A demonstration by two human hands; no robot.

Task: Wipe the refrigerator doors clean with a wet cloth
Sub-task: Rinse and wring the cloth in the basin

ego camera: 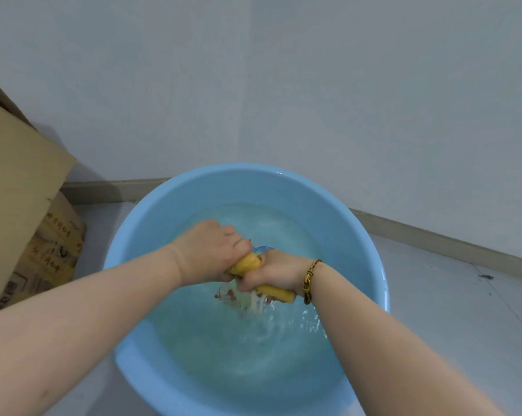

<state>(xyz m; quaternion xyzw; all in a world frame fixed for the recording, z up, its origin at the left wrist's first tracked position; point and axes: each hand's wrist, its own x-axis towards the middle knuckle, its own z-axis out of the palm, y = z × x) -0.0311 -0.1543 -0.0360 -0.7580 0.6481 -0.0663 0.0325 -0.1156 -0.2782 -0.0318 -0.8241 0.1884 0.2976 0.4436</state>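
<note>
1. Both hands side by side over a blue basin [139,223], left hand [214,250] & right hand [271,273] each wrapped tight around the rolled-up yellow cloth [247,264].
2. Cloth's held just above the water [223,340], drips running off it.
3. Beaded bracelet [309,280] on right wrist.
4. Cardboard boxes [22,181] on the left, by the wall [283,70].

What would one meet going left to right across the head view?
Cardboard box → left hand → right hand → bracelet → dark floor mark. The yellow cloth spans both hands' grips, so it is left out of the order.
</note>
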